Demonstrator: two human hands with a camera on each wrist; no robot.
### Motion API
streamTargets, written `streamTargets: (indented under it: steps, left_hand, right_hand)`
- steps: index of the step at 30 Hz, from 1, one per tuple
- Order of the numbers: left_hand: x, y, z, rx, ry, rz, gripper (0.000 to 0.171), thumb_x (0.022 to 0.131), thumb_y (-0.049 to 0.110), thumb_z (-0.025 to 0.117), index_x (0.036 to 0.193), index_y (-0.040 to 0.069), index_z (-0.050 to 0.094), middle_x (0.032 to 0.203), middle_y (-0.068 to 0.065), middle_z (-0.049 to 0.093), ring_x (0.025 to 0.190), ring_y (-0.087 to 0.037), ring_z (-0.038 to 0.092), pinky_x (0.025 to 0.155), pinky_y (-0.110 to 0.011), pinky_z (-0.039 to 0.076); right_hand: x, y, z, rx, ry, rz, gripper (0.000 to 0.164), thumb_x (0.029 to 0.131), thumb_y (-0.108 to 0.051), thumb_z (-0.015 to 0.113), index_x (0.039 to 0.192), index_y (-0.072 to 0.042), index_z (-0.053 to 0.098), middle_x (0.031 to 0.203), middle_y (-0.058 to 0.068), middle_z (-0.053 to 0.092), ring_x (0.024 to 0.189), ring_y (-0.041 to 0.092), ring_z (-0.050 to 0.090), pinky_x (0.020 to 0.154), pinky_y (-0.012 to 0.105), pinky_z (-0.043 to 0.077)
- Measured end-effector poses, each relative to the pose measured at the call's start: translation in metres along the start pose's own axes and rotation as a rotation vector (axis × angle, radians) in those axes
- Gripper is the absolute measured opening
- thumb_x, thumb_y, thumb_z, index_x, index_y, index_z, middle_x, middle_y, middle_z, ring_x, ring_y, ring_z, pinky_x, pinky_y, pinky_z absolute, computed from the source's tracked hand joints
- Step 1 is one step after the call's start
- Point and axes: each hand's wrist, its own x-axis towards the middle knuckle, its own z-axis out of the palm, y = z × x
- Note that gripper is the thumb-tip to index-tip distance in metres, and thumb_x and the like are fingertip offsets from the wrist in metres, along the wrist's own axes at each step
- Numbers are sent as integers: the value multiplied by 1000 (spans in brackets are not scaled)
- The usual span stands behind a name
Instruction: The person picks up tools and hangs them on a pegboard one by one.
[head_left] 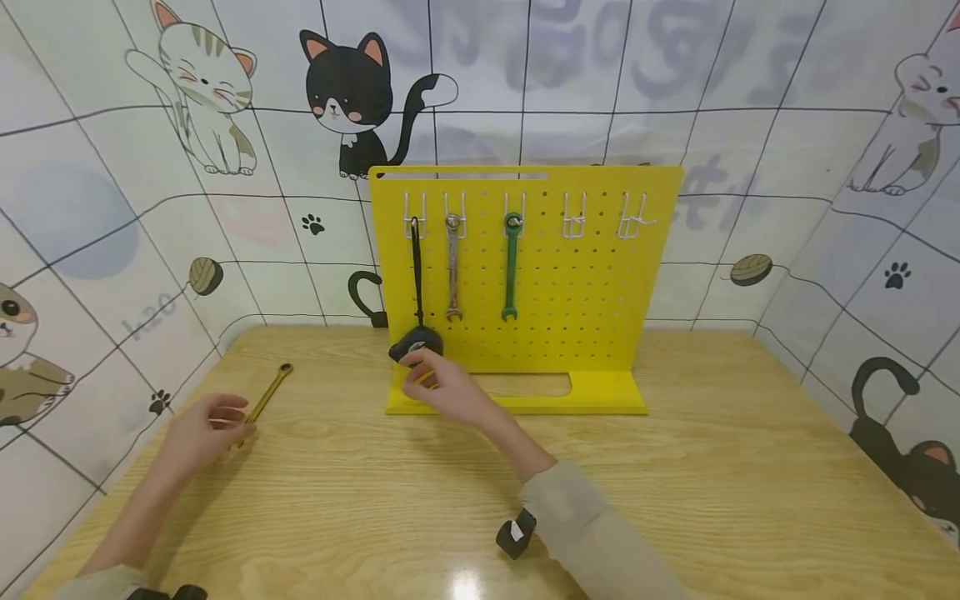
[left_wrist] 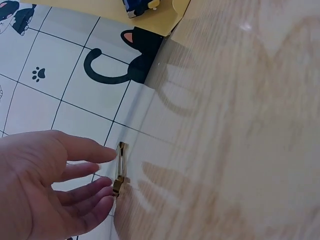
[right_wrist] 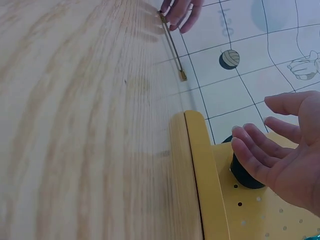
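Note:
A gold-coloured combination wrench (head_left: 270, 392) lies at the left of the table. My left hand (head_left: 197, 435) hovers over its near end, fingers loosely bent and apart; in the left wrist view the wrench (left_wrist: 120, 165) shows just past the fingertips. A black tape measure (head_left: 426, 337) hangs by its strap from the leftmost hook of a yellow pegboard (head_left: 585, 333). Right in front of it is my right hand (head_left: 448, 390), partly covering it, with relaxed, spread fingers. The right wrist view shows the tape measure (right_wrist: 245, 175) behind those fingers and an empty palm.
A silver wrench (head_left: 453, 271) and a green wrench (head_left: 512, 271) hang on the pegboard beside the tape measure. Two bare wire hooks (head_left: 574, 218) are to their right. The board's base stands on the wooden table (head_left: 720, 467), with cat-patterned sheeting (head_left: 285, 250) around it.

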Motion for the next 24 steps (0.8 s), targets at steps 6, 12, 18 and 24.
streamTargets:
  steps: [6,12,18,24]
  left_hand:
    - [-3,-4,-4,27,-19,3,49,89,12,78,124,-15,56,100,-22,69,87,-26,66,63,-27,51]
    - [-2,-3,-3,56,-28,-31,44,87,16,80,115,-14,64,93,-14,73,82,-20,66,62,-27,50]
    - [0,5,3,37,-38,-87,41,86,19,77,109,-14,67,88,-14,74,72,-15,64,59,-27,50]
    - [1,16,9,-6,-85,-114,44,89,21,74,112,-15,66,91,-14,73,72,-15,65,61,-29,53]
  right_hand:
    - [4,-1,8,23,-13,19,37,100,-14,64,136,-7,57,113,9,64,98,28,63,79,27,53]
    - [10,1,14,52,-34,46,37,100,-16,65,135,-8,58,112,9,65,94,24,64,76,26,53]
    - [17,1,24,122,-65,84,37,100,-15,65,135,-6,58,112,10,65,93,22,67,81,33,57]
    - [26,1,37,246,-91,115,39,99,-11,64,134,1,55,109,13,64,100,40,67,83,46,58]
